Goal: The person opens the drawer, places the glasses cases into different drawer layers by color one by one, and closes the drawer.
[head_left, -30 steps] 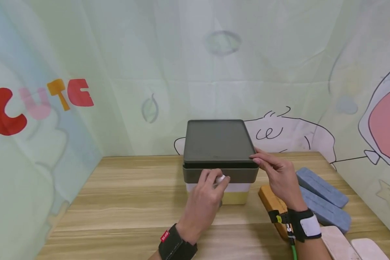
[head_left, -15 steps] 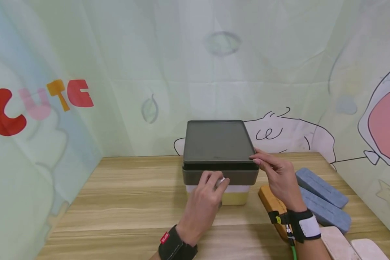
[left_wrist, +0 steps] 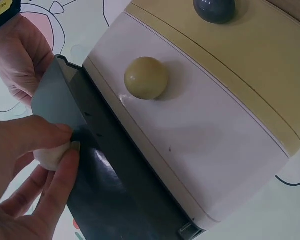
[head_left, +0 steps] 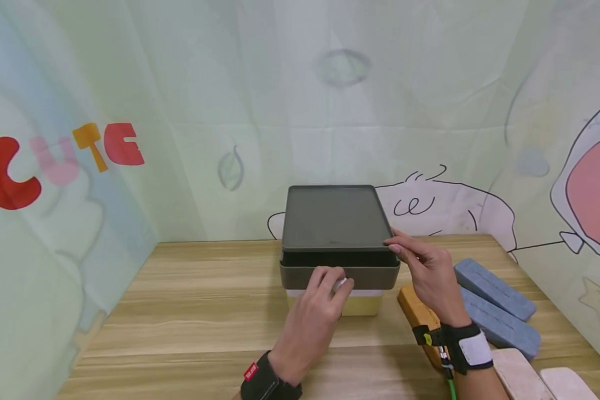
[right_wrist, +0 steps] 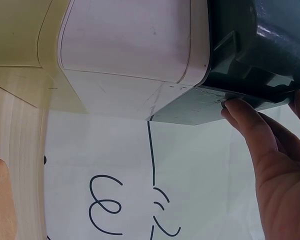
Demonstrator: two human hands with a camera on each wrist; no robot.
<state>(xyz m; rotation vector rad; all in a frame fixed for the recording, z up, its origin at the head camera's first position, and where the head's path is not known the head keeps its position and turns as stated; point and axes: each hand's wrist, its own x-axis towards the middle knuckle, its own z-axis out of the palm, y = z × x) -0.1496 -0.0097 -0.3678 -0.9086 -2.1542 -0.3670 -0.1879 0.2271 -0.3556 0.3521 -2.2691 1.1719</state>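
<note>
1. The left hand [head_left: 310, 321] came up from the bottom centre of the frame in the head view, back of the hand upward, and pinched a white knob [left_wrist: 51, 157] between thumb and fingertips.
2. The right hand [head_left: 434, 272] reached in from the lower right, its wrist bent toward the centre, and pinched the front right corner of the drawer unit [head_left: 335, 216] near its top.
3. That unit stood just right of centre on the worktop [head_left: 195, 311], with a flat, dark grey top and 3 stacked levels.
4. Its dark grey top drawer [head_left: 375, 276] stood partly out, a black gap showing between its front rim and the top panel.
5. In the left wrist view, the white middle drawer [left_wrist: 190, 120] bore a round tan knob [left_wrist: 146, 78], and the yellow bottom drawer [left_wrist: 260, 45] a dark grey knob [left_wrist: 214, 9]; both fronts looked smooth.
6. An orange block [head_left: 416, 306] lay below the right hand, partly covered by its wrist strap [head_left: 470, 347].
7. At the right of the frame lay 2 blue blocks [head_left: 502, 326], with 2 pale blocks [head_left: 520, 373] at the lower right.
</note>
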